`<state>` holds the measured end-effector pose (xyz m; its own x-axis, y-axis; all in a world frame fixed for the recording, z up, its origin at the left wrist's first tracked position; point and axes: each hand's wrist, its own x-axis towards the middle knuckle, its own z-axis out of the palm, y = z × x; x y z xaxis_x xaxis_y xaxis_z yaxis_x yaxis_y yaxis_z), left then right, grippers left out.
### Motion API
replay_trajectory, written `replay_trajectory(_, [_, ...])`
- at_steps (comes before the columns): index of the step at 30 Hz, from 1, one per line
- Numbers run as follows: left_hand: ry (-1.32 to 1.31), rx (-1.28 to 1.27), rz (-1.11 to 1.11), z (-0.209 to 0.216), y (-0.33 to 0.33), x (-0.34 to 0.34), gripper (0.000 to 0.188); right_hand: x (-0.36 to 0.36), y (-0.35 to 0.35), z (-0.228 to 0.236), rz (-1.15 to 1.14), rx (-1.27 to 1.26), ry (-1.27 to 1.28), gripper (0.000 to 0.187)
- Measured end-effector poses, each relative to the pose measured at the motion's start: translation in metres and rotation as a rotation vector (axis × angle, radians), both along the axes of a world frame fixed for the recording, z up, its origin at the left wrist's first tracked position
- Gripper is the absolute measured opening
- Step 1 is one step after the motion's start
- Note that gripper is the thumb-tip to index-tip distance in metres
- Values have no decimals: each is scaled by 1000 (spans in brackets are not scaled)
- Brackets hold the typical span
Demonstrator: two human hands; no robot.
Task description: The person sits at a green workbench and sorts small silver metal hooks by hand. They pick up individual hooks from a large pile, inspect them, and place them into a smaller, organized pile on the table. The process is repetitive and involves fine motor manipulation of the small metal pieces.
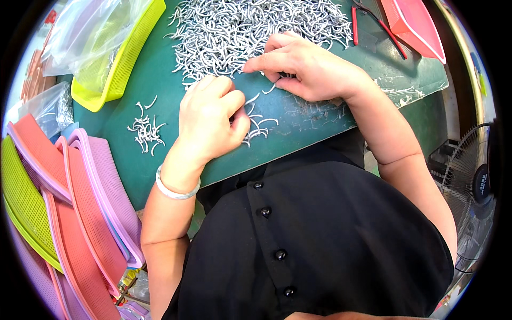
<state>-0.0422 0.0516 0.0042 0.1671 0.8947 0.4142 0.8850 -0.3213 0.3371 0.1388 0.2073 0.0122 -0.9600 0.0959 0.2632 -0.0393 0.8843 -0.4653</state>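
Observation:
A large heap of small grey curved metal pieces (229, 32) covers the far middle of the green table. My right hand (312, 69) is at the heap's near edge, its index finger stretched to the pieces and its thumb tip apart from it. A single curved piece (269, 89) lies just below that thumb. My left hand (210, 114) is closed, knuckles up, on the table in front of the heap. What its fingers hold, if anything, is hidden. Several loose curved pieces (258, 125) lie beside its curled fingers. A smaller pile of pieces (145, 130) sits left of it.
A yellow-green basket (114, 74) with clear plastic bags stands at the far left. Stacked pink, purple and green baskets (88, 213) fill the near left. Red-handled pliers (392, 38) and a pink tray (416, 29) are at the far right. A fan (474, 181) stands right of me.

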Motion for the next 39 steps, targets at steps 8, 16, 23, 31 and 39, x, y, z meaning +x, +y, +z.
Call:
replay_trajectory(8, [-213,-70,43,-2,6,2,19,-6,-11,-3,46,24,100,55])
replay_trajectory(16, [-231,-40,88,-13,8,5,9,-13,-15,-6,61,-14,181,59])
replay_trajectory(23, [-165,-27,85,-9,7,5,11,-6,-1,-6,-70,131,140,53])
replay_trajectory(31, [-37,75,51,-6,5,7,16,-7,-5,-4,-56,50,116,50])
replay_trajectory(39, [-21,78,-8,-4,4,4,17,-5,0,-7,-92,-56,132,47])
